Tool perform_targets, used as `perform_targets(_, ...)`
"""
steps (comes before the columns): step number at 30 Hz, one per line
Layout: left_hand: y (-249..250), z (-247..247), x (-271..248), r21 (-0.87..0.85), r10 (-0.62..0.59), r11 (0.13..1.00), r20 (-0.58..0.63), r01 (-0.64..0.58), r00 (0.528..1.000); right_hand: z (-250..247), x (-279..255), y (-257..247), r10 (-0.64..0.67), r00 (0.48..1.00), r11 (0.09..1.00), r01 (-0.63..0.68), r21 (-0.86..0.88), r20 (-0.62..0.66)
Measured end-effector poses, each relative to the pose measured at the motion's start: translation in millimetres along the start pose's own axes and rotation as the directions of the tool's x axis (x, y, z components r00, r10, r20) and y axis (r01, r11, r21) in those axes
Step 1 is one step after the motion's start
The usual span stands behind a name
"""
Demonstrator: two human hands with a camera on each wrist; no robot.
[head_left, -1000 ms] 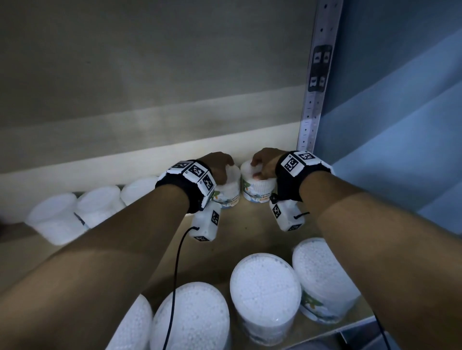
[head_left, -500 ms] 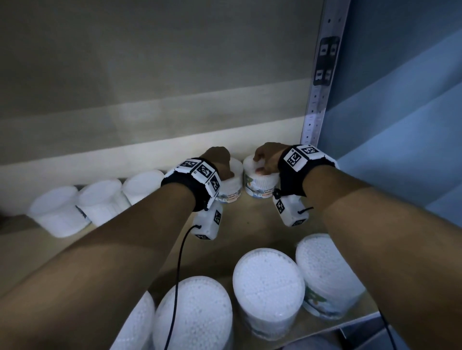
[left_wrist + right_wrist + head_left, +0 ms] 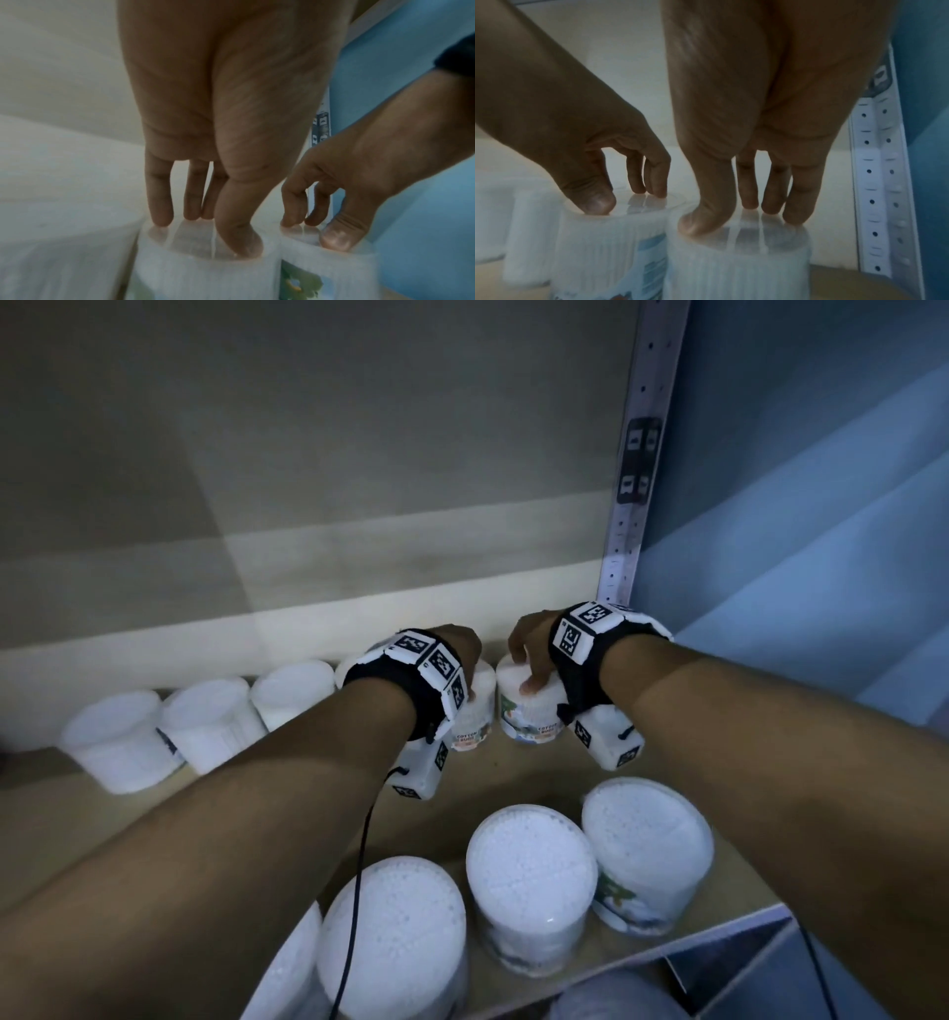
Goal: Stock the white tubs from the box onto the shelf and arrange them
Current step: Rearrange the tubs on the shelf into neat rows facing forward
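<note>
Two white tubs stand upright side by side at the far right of the shelf (image 3: 518, 770), touching or nearly so; the left tub (image 3: 473, 719) carries a "COTTON BUDS" label, the right tub (image 3: 529, 716) a green and blue one; clear lids show packed white swab tips; three more tubs (image 3: 208, 721) line the far wall leftward; four tubs (image 3: 531, 875) stand along the near edge.

From the head we look forward and down over both forearms into the shelf (image 3: 518, 778), its perforated upright (image 3: 624, 541) at the right. Each wrist camera sits very close under its own palm, facing along the fingers (both blurred). All three views share the two back-row tubs (image 3: 529, 716), side by side under both hands, and that upright.
</note>
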State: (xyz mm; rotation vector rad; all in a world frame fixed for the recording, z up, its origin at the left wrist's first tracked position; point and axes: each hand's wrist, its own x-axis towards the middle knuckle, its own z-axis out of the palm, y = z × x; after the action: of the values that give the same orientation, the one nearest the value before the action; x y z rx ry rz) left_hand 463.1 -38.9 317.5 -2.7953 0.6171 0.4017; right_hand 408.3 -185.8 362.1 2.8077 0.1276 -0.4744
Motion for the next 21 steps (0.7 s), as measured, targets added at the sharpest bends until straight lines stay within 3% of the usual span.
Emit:
perform_targets(4, 26.3, -14.1, -40.2, 0.067, 0.068, 0.995, 0.018, -0.069, 0.998, 15.0, 10.8, 4.4, -0.025, 0.998, 0.999, 0.022, 0.047, 0.052)
perform_targets(9, 54.6, -36.2, -114.5, 0.098, 0.127, 0.987, 0.007, -0.127, 0.992, 27.7, -17.8, 4.8, 0.008, 0.997, 0.995, -0.015, 0.096, 0.071)
perform_targets(14, 68.8, -31.1, -135.3, 0.153, 0.182, 0.973, -0.034, -0.175, 0.983, 43.2, -29.3, 10.2, 0.004, 1.000, 0.993, -0.005, 0.120, 0.016)
perform_targets(18, 72.9, -20.6, -145.4, 0.159, 0.176, 0.973, -0.028, -0.169, 0.984, 25.4, -82.3, -3.3, -0.005, 0.999, 0.999, 0.003, 0.043, 0.052)
perform_targets(21, 76.3, -21.5, -141.3, 0.121, 0.131, 0.984, 0.000, -0.130, 0.991, 34.7, -80.9, -3.4, 0.011, 0.999, 1.000, -0.011, -0.001, 0.035)
